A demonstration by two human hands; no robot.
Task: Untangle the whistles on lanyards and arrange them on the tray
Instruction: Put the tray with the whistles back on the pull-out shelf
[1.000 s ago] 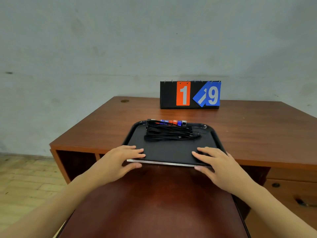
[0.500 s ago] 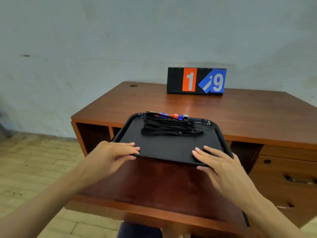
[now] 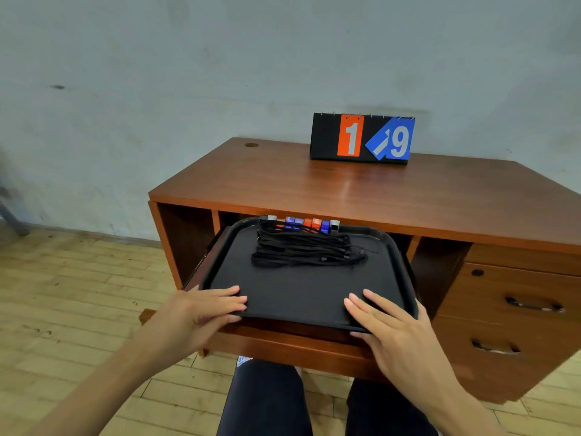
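A black tray [image 3: 298,294] lies on a pull-out shelf [image 3: 283,344] below the desk top. Along its far rim stands a row of several whistles [image 3: 306,223] in blue, red, silver and black. Their black lanyards [image 3: 305,250] lie in one bundled heap just in front of them. My left hand [image 3: 195,316] grips the tray's near left edge with its fingers on top. My right hand [image 3: 393,328] holds the near right edge the same way. Both thumbs are hidden beneath the rim.
The brown wooden desk [image 3: 345,190] stands against a grey wall, with a flip scoreboard [image 3: 361,140] showing 1 and 9 at its back. Drawers with handles [image 3: 531,306] are at the right. My legs [image 3: 267,401] are under the shelf, with wood floor at the left.
My view has risen and drawn back, so the tray and shelf now show from above, below the desk top. Both hands stay on the tray's near edge.
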